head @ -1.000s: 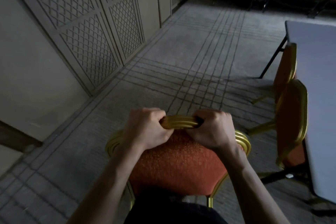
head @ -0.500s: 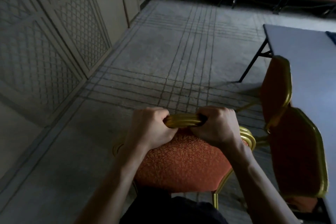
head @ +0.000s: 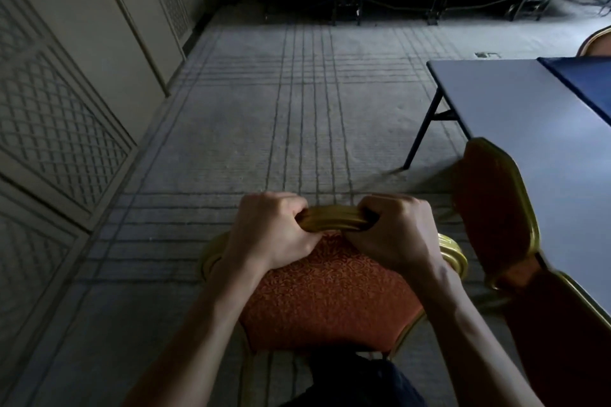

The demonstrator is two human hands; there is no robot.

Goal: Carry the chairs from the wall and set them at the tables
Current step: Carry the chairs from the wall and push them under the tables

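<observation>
— Under the curled fingers (head: 288, 205) is the gold top bar (head: 334, 220) of the orange banquet chair (head: 330, 291). The left hand (head: 271, 231) and the right hand (head: 393, 235) both grip it tight, close together.
— Where's the table (head: 515, 116)?
— Off to the right of the right-hand fingers. A second chair (head: 489, 208) sits at it, near them.
— What could go wrong?
— I think the carried chair could bang that one if it swings right. Its legs are hidden, so one might snag the carpet (head: 297, 116).
</observation>
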